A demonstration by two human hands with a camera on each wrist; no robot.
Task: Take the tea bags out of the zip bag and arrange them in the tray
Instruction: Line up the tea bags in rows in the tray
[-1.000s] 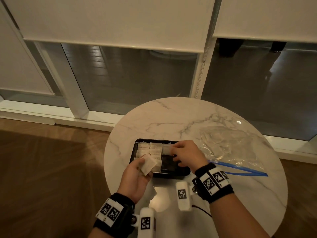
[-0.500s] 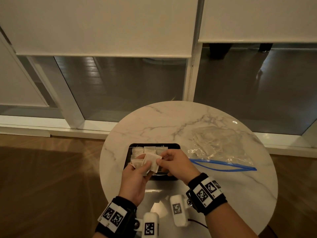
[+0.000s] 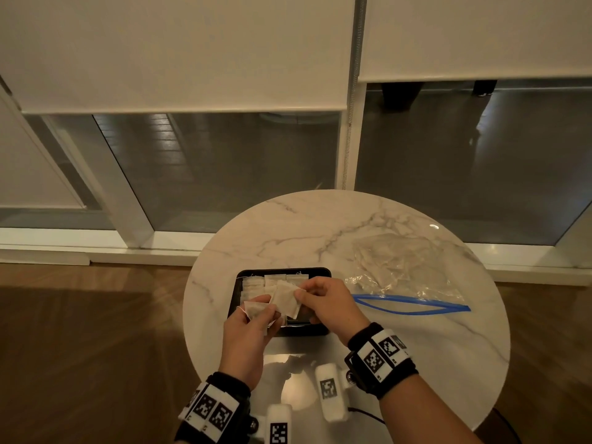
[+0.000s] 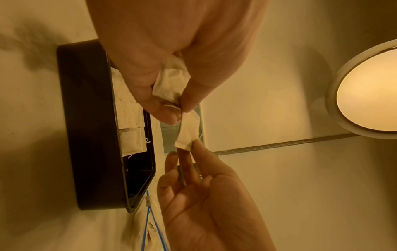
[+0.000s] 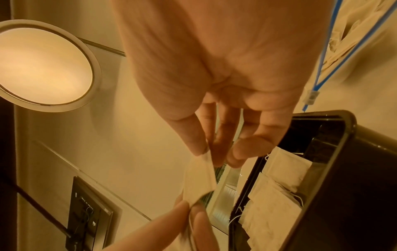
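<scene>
A black tray (image 3: 323, 272) sits on the round marble table (image 3: 320, 225), with several tea bags (image 3: 275, 279) lined up in its left part. Above the tray's near edge my left hand (image 3: 256, 315) grips a small bunch of tea bags (image 4: 171, 83) between thumb and fingers. My right hand (image 3: 307, 294) pinches the corner of one tea bag (image 3: 285, 299) that still touches that bunch. The same bag (image 5: 200, 180) hangs between both hands in the right wrist view. The clear zip bag (image 3: 403, 270) with a blue seal lies to the right, tea bags inside.
A window wall with lowered blinds (image 3: 179, 49) stands behind the table. Wooden floor (image 3: 80, 347) lies to the left. The table's far half is bare marble. A round ceiling lamp (image 4: 369, 88) shows in both wrist views.
My right hand left the tray and came to the left hand, taking hold of one tea bag from the bunch. The left hand rose a little over the tray's near edge.
</scene>
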